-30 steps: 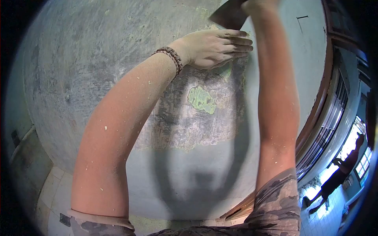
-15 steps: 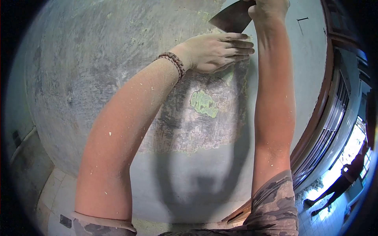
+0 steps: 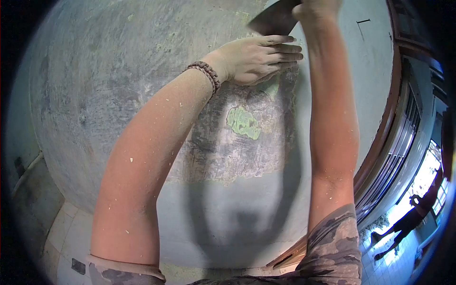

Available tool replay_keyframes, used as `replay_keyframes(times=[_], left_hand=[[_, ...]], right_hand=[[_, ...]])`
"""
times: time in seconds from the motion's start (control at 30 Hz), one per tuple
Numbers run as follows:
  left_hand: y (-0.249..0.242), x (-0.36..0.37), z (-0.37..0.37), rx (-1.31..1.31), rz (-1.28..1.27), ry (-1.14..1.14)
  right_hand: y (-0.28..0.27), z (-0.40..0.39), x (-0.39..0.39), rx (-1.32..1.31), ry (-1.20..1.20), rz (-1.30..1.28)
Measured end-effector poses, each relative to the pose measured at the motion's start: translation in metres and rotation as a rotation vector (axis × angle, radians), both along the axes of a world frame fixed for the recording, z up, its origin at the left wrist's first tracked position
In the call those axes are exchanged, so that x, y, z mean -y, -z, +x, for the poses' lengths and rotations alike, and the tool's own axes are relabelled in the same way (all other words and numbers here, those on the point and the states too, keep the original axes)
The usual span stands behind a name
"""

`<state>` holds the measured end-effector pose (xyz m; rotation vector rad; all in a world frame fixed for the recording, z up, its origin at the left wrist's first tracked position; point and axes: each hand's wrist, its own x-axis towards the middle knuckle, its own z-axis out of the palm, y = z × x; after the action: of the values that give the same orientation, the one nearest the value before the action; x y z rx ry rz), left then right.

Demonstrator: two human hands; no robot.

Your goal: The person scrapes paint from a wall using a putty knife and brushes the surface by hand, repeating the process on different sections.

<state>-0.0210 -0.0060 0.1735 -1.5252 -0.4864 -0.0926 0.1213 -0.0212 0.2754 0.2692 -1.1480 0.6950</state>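
My left hand [image 3: 259, 59] lies against the grey, scraped wall [image 3: 156, 71], fingers stretched out to the right and dusty. A braided bracelet [image 3: 207, 73] circles that wrist. At the top edge my right hand [image 3: 319, 8] grips a scraper, partly cut off by the frame. The scraper's wide dark blade [image 3: 274, 19] points left, just above my left fingertips. Below my left hand a light green patch [image 3: 243, 122] shows in the scraped surface. Pale flakes stick to both forearms.
A nail [image 3: 364, 21] juts from the painted wall at the upper right. Beyond a brown frame edge stands a barred window [image 3: 401, 142]. Another person [image 3: 412, 216] is at the far right on a tiled floor. Shadows of my arms fall on the lower wall.
My right hand and the scraper have shifted slightly left and up. My left hand appears slightly further left and up. The person at the far right has changed posture.
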Motion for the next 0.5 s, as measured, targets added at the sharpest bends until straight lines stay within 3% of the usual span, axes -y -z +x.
replay_keyframes(times=[0.03, 0.13, 0.23, 0.3, 0.4, 0.5], left_hand=[[0.001, -0.002, -0.001, -0.032, -0.005, 0.166], [0.006, 0.002, 0.001, -0.019, 0.005, 0.044], [0.023, -0.001, 0.003, -0.036, -0.159, 0.128], [0.041, -0.004, -0.001, -0.007, -0.25, 0.039], [0.061, -0.004, -0.006, -0.028, -0.386, 0.047], [0.061, -0.001, -0.009, -0.037, -0.345, 0.031]], right_hand=[[0.004, -0.005, -0.004, 0.004, 0.004, -0.006], [0.019, -0.027, 0.0, 0.098, 0.279, 0.053], [0.023, -0.011, 0.019, 0.078, 0.283, -0.018], [0.015, 0.017, 0.011, -0.048, 0.019, 0.051], [0.031, 0.042, 0.031, -0.097, 0.123, 0.045], [0.033, 0.052, 0.022, -0.002, 0.172, 0.011]])
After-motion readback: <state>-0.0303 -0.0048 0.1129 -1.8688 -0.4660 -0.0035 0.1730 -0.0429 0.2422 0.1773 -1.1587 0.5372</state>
